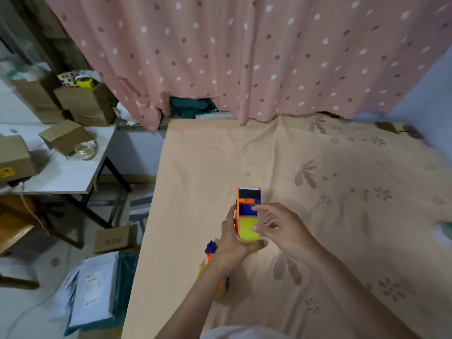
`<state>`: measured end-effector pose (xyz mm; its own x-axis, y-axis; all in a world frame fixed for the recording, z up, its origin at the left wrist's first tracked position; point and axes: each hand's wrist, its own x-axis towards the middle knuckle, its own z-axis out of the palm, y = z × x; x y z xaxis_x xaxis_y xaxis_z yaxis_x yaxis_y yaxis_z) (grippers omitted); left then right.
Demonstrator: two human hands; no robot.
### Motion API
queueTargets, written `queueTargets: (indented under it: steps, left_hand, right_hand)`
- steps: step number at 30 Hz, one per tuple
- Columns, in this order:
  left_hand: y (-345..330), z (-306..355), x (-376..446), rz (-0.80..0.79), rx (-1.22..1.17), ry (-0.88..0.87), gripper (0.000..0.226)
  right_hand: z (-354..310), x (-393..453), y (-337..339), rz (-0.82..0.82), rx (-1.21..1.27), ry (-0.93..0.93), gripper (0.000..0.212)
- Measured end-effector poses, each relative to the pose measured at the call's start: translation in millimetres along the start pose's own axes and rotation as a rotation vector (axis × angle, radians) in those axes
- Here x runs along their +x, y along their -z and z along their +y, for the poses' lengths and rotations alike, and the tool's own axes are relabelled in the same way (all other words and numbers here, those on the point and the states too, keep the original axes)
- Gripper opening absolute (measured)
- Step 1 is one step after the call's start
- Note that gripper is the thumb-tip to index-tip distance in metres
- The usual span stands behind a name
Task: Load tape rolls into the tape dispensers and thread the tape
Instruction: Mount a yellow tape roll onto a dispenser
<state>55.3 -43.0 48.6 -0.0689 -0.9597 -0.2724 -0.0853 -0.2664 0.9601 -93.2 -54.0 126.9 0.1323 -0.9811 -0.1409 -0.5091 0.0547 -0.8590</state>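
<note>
Dispenser (247,206), one held: left hand (232,243) grips it; right hand (276,226) fingers loose on its roll (249,230). Second dispenser (216,267) on peach cloth (318,192).

The tape dispenser (247,204) is orange and blue, its tape roll (249,228) yellow. The bed sheet (318,192) beneath is peach with faded brown flowers. Far behind hangs a pink curtain (244,57) dotted white and brown. Brown cardboard boxes (80,104) stand far left.

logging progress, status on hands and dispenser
Left hand grips tape dispenser, yellow roll loaded. Right hand fingers on it. Second dispenser behind left wrist.
</note>
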Motion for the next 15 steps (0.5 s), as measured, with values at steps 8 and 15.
queueTargets:
  steps: [8, 15]
  left_hand:
    - [-3.6, 9.0, 6.0, -0.07, 0.019, -0.014, 0.091]
    - [-2.9, 12.2, 4.2, -0.118, -0.137, 0.134, 0.085]
  right_hand:
    - [-12.5, 18.4, 1.2, 0.0, -0.099, 0.042, 0.015]
    - [-11.7, 20.0, 2.8, -0.044, -0.176, 0.044, 0.005]
